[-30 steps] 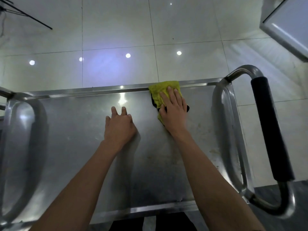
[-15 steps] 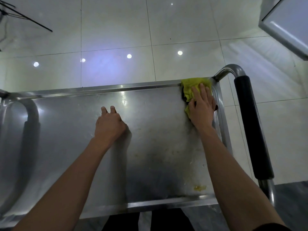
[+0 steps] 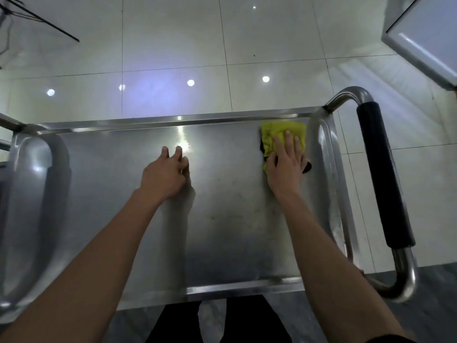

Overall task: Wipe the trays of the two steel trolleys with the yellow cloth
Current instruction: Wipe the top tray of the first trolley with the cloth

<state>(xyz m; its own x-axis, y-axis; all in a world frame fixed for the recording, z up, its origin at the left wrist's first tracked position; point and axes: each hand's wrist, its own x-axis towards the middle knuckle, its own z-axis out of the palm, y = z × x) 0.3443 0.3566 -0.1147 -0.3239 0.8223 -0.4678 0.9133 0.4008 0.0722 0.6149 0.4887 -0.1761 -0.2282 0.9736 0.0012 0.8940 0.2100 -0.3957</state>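
The steel trolley's top tray [image 3: 103,194] fills the middle of the head view, with faint yellowish stains near its centre. A yellow cloth [image 3: 279,131] with a dark underside lies in the tray's far right corner. My right hand [image 3: 286,164] presses flat on the cloth, fingers straight and spread. My left hand [image 3: 165,175] rests on the bare steel near the tray's middle, fingers loosely bent and holding nothing. Part of a second steel trolley [image 3: 425,38] shows at the top right.
The trolley's push handle with a black foam grip [image 3: 383,174] curves along the right side. A rounded steel frame [image 3: 27,194] closes the left end. Glossy white floor tiles [image 3: 173,58] lie beyond. Black tripod legs [image 3: 42,19] cross the top left corner.
My right hand slid the cloth rightward along the far edge into the right corner, then drew it slightly back towards me. My left hand stayed resting near the tray's middle.
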